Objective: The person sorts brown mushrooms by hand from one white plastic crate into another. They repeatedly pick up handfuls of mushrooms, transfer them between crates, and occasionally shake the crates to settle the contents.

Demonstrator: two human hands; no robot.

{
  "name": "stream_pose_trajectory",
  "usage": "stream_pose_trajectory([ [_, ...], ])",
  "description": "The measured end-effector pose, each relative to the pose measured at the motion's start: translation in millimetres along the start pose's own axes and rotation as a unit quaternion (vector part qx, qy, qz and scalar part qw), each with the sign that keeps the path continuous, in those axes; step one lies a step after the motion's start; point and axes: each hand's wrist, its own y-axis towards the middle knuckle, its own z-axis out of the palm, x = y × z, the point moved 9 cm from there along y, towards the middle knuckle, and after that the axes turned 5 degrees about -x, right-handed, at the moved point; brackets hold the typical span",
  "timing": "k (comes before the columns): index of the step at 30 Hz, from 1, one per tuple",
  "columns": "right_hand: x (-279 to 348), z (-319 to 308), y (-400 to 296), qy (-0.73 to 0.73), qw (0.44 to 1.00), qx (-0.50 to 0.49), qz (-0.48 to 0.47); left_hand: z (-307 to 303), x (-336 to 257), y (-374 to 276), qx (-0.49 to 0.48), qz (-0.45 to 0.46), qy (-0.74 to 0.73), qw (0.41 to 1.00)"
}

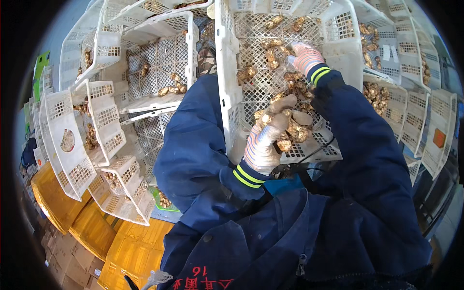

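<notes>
A white plastic crate (227,90) with lattice sides stands before me, with several knobbly brown-and-pale mushrooms (272,59) scattered on its mesh floor. My left hand (268,134), in a striped knit glove with grey fingertips, is closed around a cluster of mushrooms (298,131) over the near end of the crate. My right hand (306,58), in a matching glove, reaches into the far half from the right, its fingertips close to some mushrooms. Whether they touch or hold one, I cannot tell.
More white crates (159,21) with mushrooms crowd both sides, several of them tilted or stacked. A green tray (159,199) holding mushrooms lies at the lower left. Yellow-wrapped boxes (134,246) and brown cardboard boxes (69,257) stand behind it. A dark cable (317,149) crosses the near crate edge.
</notes>
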Motion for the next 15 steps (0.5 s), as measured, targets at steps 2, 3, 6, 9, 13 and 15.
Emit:
stream_pose_trajectory([
  [2, -7.9, -1.4, -18.7, 0.378, 0.924, 0.015, 0.059, -7.6, 1.4, -0.9, -0.032, -0.001, 0.010, 0.999],
  [3, -10.0, -0.1, -33.8, 0.550, 0.831, 0.020, 0.083, -10.0, 0.5, 0.3, -0.031, 0.002, 0.009, 0.999],
  [6, -3.1, -16.7, -81.3, 0.808, 0.584, 0.063, 0.049, -13.6, 1.0, 3.8, -0.040, -0.009, -0.036, 0.999],
  [9, 9.9, -35.0, -117.0, 0.855, 0.510, 0.019, 0.095, -14.0, -0.8, 6.1, -0.038, 0.003, -0.026, 0.999],
  [13, 17.1, -60.0, -159.7, 0.763, 0.645, 0.043, 0.023, -11.2, 2.4, 7.5, -0.020, 0.004, -0.051, 0.998],
  [15, 26.4, -86.1, -186.5, 0.648, 0.761, -0.016, -0.004, -22.5, 4.8, 11.2, -0.064, 0.016, -0.082, 0.994],
])
